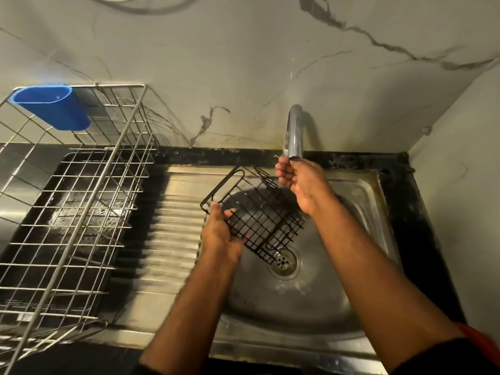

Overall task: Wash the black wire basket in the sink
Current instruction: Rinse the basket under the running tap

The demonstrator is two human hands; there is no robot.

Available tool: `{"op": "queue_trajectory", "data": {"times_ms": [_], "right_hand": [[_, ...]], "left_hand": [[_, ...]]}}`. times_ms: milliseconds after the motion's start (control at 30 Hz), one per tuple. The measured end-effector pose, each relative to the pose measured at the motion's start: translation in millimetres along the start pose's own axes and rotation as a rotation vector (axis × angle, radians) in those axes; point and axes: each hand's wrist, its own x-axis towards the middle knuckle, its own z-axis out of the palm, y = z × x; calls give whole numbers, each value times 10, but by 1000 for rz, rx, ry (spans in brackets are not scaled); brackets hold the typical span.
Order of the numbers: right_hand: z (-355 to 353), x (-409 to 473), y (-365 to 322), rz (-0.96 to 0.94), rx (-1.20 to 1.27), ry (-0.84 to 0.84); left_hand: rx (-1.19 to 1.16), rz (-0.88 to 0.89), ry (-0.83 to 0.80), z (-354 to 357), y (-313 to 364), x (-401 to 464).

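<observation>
Both hands' fingers grasp the black wire basket [254,212], tilted, long axis slanting toward the drain [283,262].

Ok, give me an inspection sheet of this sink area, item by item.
Surface: steel sink with ribbed drainboard, wet.
Job's things: black wire basket held tilted over the drain, below the tap.
Clutter: steel dish rack on the left, blue holder hung on it.
Grips: left hand holds the basket's lower edge; right hand holds its top by the spout.
Cables: nothing seen.
Surroundings: marble-look wall.
</observation>
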Motion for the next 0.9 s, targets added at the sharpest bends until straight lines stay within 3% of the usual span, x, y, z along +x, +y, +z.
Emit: {"op": "queue_trajectory", "data": {"times_ms": [133,233,400,533,600,767,900], "right_hand": [[-53,-4,-46,39,28,-45],[-116,13,-108,53,67,41],[-201,-98,-206,-61,-165,-89],[-357,-24,-186,-285,-590,108],[-445,23,-84,-293,-794,116],[-557,-6,119,-324,-833,109],[-578,-22,191,-322,-872,-5]], "left_hand": [[115,20,18,135,-22,-25],[189,0,13,215,-61,-7],[265,-51,-15,360,-163,118],[302,-61,-53,484,-196,164],[315,-66,-81,515,-189,194],[354,-31,-141,573,-147,310],[380,8,-118,560,-100,407]]}}
